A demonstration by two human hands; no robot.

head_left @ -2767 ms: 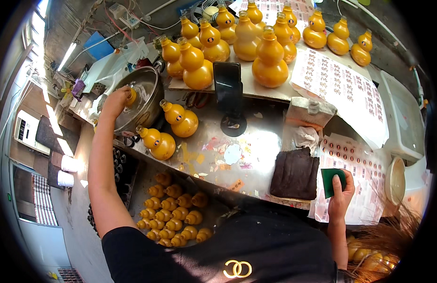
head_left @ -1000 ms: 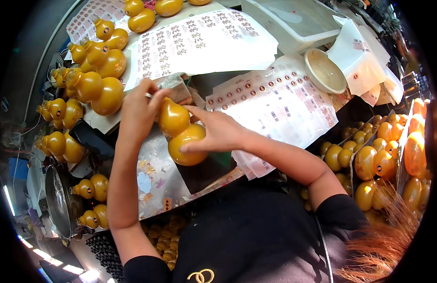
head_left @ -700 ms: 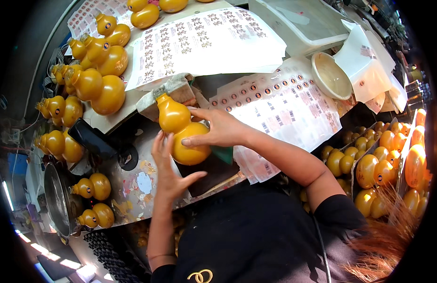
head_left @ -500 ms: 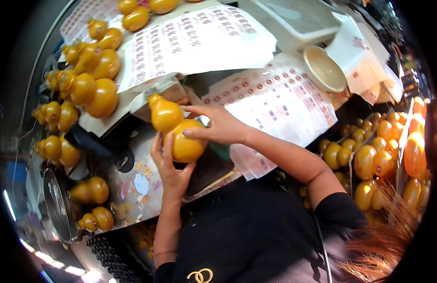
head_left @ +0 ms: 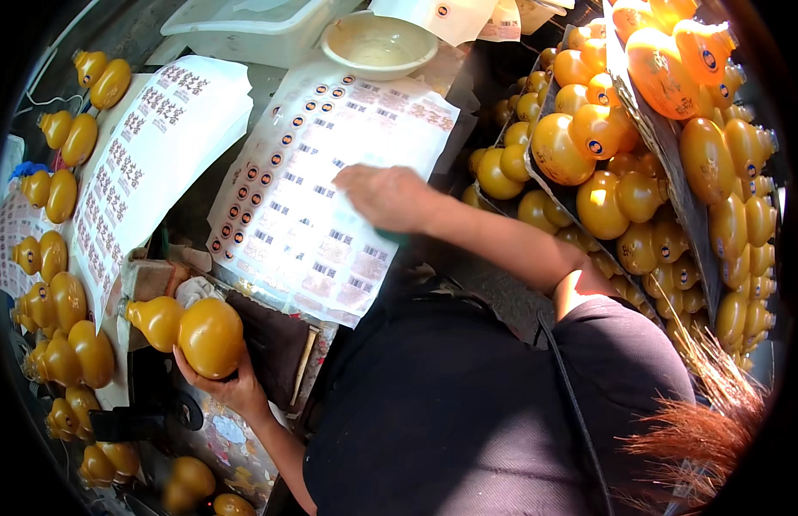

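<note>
A glossy mustard-yellow gourd-shaped bottle (head_left: 211, 334) lies tilted in my left hand (head_left: 235, 387), its narrow neck pointing left. My fingers wrap round the underside of the larger bulb, and some are hidden behind it. Over a sheet of printed stickers (head_left: 283, 211), with small round marks and barcode-like blocks, reaches my right hand (head_left: 383, 196). Its fingers bunch near the middle of the sheet but are smeared by motion. Whether they touch it or pinch anything, I cannot tell.
A cream bowl (head_left: 377, 47) and a translucent plastic tub (head_left: 244, 30) stand at the back. Another printed sheet (head_left: 149, 146) lies left, beside rows of gourd bottles (head_left: 67, 301). More bottles (head_left: 618, 198) fill divided crates at right. A dark phone-like object (head_left: 128, 423) sits near left.
The view has swung rightward. My right hand has left the bottle and moved over the sticker sheet. My left hand alone now holds the bottle, which has turned from upright to nearly sideways.
</note>
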